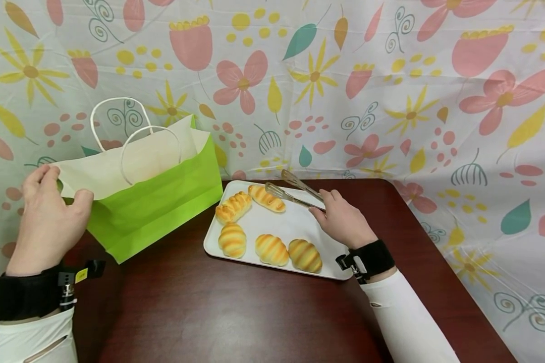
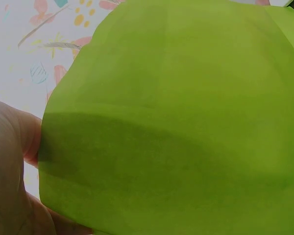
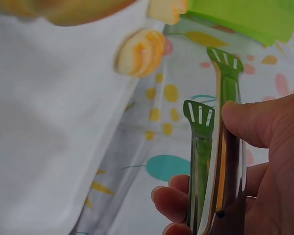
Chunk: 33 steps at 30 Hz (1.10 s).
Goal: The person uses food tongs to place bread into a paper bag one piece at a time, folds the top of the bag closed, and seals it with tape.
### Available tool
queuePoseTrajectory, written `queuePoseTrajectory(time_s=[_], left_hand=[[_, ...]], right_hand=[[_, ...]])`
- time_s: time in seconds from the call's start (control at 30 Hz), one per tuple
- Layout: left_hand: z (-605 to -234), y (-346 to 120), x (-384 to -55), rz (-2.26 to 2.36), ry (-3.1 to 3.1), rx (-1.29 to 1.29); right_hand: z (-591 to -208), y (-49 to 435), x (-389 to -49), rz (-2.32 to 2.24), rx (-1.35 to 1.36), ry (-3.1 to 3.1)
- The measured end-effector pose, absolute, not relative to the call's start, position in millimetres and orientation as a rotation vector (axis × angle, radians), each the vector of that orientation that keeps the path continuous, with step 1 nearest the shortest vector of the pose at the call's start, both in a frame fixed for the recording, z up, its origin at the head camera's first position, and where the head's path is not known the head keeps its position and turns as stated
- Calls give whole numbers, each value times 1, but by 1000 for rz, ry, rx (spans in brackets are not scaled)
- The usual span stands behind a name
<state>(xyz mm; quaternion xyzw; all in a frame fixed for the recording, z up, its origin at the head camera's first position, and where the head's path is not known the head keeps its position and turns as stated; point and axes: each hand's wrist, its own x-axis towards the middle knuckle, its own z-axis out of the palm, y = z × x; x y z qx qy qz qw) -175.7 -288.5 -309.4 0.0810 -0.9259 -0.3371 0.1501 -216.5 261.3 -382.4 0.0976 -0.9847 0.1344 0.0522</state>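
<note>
A green paper bag (image 1: 159, 201) with a white inside stands at the left, its mouth spread and its two white handles up. My left hand (image 1: 54, 217) pinches the near left edge of its mouth; in the left wrist view the green side of the bag (image 2: 176, 117) hides part of the fingers. Metal tongs (image 1: 295, 196) are in my right hand (image 1: 345, 219), arms apart, over a white tray (image 1: 300, 222). In the right wrist view, thumb and fingers wrap the tongs (image 3: 218, 147), with nothing between the slotted tips. Several bread rolls (image 1: 272, 249) lie on the tray.
A dark reddish-brown table (image 1: 236, 312) carries the tray and the bag. Behind it hangs a white cloth (image 1: 327, 101) printed with flowers and leaves. The bag's right end stands close to the tray's left edge.
</note>
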Motion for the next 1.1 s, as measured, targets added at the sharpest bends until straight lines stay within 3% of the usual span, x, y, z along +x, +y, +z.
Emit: queuePoseTrajectory(time_s=[1.1], left_hand=[[-309,-287,-177,-965,-2652,250]], right_hand=[[-414,265,-223,356,314,-3084]])
